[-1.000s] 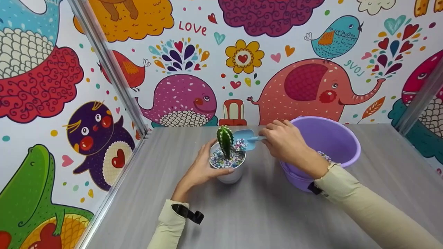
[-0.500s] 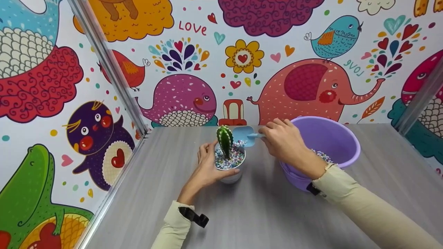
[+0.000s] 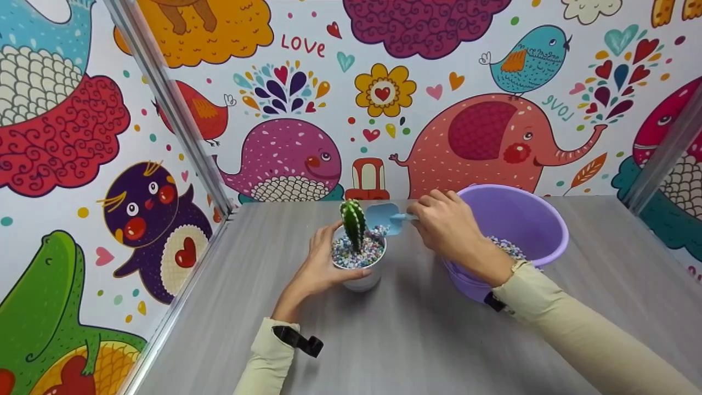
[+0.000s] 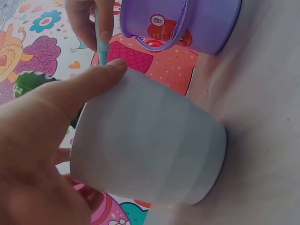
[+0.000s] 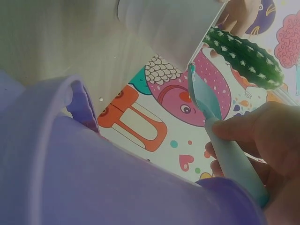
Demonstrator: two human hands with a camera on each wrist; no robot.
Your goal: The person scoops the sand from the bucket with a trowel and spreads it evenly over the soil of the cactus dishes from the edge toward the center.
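Note:
A green cactus (image 3: 353,224) stands in a white pot (image 3: 364,281) filled with small multicoloured pebbles (image 3: 351,257). My left hand (image 3: 313,269) grips the pot around its left side, thumb across the front just under the rim; the left wrist view shows the pot's plain wall (image 4: 150,140). In my right hand (image 3: 447,226) is the handle of a light blue scoop (image 3: 384,215). Its blade lies at the pot's right rim, beside the cactus, with a few pebbles at its lower edge. The right wrist view shows the scoop (image 5: 225,145) tilted at the rim.
Just right of the pot stands a purple bucket (image 3: 526,219) with pebbles (image 3: 507,248) inside, partly hidden by my right forearm. Its handle (image 5: 56,117) hangs on the near side. A patterned wall (image 3: 378,131) closes off the back of the grey table (image 3: 406,340).
The scoop has tipped toward the pot and most of its pebbles have slid off into it. The left hand and pot shifted slightly right, then back left.

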